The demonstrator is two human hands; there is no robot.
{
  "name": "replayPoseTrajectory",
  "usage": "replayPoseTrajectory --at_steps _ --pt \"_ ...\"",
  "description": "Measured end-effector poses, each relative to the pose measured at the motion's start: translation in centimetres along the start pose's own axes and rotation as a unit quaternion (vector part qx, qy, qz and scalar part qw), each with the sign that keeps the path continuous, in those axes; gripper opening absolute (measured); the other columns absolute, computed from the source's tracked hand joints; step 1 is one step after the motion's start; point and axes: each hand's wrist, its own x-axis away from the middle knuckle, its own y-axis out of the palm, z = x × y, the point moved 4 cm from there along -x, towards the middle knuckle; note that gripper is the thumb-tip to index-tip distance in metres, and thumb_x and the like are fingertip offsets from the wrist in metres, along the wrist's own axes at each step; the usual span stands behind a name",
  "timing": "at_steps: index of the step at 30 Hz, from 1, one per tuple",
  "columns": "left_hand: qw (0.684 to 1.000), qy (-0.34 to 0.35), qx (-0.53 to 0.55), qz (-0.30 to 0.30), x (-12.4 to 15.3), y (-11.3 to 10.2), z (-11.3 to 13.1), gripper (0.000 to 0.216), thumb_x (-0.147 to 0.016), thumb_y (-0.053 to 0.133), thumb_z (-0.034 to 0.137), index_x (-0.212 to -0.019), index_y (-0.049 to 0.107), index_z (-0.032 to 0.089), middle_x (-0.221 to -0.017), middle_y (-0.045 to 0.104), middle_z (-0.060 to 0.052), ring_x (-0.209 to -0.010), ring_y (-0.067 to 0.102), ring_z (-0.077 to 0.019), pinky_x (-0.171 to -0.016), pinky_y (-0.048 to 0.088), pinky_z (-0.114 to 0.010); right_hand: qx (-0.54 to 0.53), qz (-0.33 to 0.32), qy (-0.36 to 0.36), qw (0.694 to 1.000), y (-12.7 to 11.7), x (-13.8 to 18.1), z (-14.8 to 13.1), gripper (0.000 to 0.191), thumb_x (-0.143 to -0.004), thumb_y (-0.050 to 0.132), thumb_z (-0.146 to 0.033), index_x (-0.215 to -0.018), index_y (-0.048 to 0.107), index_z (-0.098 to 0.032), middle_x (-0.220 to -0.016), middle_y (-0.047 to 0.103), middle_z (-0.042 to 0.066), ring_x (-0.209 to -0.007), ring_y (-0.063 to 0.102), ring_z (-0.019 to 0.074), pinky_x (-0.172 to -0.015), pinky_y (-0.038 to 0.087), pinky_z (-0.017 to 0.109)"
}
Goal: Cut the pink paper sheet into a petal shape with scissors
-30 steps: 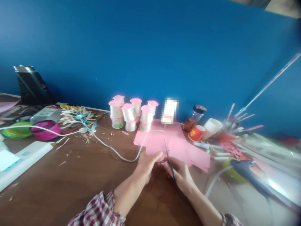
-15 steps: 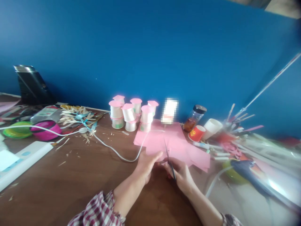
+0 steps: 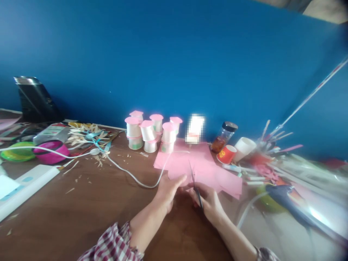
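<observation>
My left hand (image 3: 169, 189) grips the near edge of a piece of pink paper (image 3: 178, 175), thumb on top. Beside it, my right hand (image 3: 210, 203) is closed around dark-handled scissors (image 3: 199, 197), whose thin blades point away from me over the paper. Where the blades meet the sheet, I cannot tell whether they are cutting. More pink sheets (image 3: 227, 179) lie spread beyond both hands. Behind them on the left stand several white paper cups (image 3: 135, 142) stacked in pairs, with pink paper discs (image 3: 169, 126) on top and between them.
To the right are a dark-lidded jar (image 3: 224, 136), a red paper cup (image 3: 226, 154), a white cup (image 3: 244, 148) and a blue glue gun (image 3: 289, 201). A white cable (image 3: 130, 174) crosses the table from the left, near a power strip (image 3: 32, 186) and a magenta tape roll (image 3: 51, 152).
The camera view has shifted very slightly. My hands, the scissors and the pink paper stay nearly in place.
</observation>
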Motion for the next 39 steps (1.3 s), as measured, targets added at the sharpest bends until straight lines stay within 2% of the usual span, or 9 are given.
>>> replayPoseTrajectory --at_steps 15,21,26,39 --pt "1.000 -0.004 -0.026 0.004 -0.2 -0.2 -0.2 0.023 -0.057 0.074 0.023 -0.072 0.063 0.010 -0.062 0.064 -0.006 -0.059 0.063 -0.0209 -0.052 0.048 -0.030 -0.005 0.003 -0.004 1.000 0.1 0.0 -0.1 0.029 -0.079 0.062 -0.036 -0.094 0.062 -0.012 -0.053 0.049 -0.003 -0.044 0.044 0.0096 -0.043 0.036 0.022" --pt "0.999 -0.004 -0.035 -0.010 -0.3 -0.3 -0.3 0.026 -0.059 0.072 0.023 -0.079 0.064 0.008 -0.071 0.067 -0.011 -0.065 0.064 -0.0233 -0.054 0.049 -0.031 -0.017 -0.004 -0.005 1.000 0.1 0.1 0.0 0.028 -0.079 0.062 -0.035 -0.094 0.061 -0.012 -0.054 0.050 -0.003 -0.045 0.045 0.0096 -0.044 0.037 0.022" --pt "0.999 -0.005 -0.037 -0.009 -0.4 -0.4 -0.3 0.027 -0.058 0.073 0.022 -0.079 0.064 0.008 -0.068 0.067 -0.010 -0.064 0.064 -0.0226 -0.053 0.048 -0.030 -0.024 -0.001 -0.006 1.000 0.0 0.0 0.0 0.029 -0.078 0.063 -0.035 -0.096 0.062 -0.012 -0.055 0.050 -0.002 -0.046 0.045 0.0098 -0.044 0.037 0.022" --pt "0.998 -0.005 -0.040 -0.051 -1.1 -0.8 -1.0 0.021 -0.061 0.072 0.025 -0.071 0.063 0.010 -0.062 0.065 -0.008 -0.061 0.064 -0.0218 -0.054 0.049 -0.031 -0.010 0.001 0.003 1.000 0.0 0.1 -0.2 0.034 -0.077 0.063 -0.038 -0.098 0.063 -0.010 -0.055 0.051 -0.002 -0.046 0.045 0.0100 -0.044 0.039 0.022"
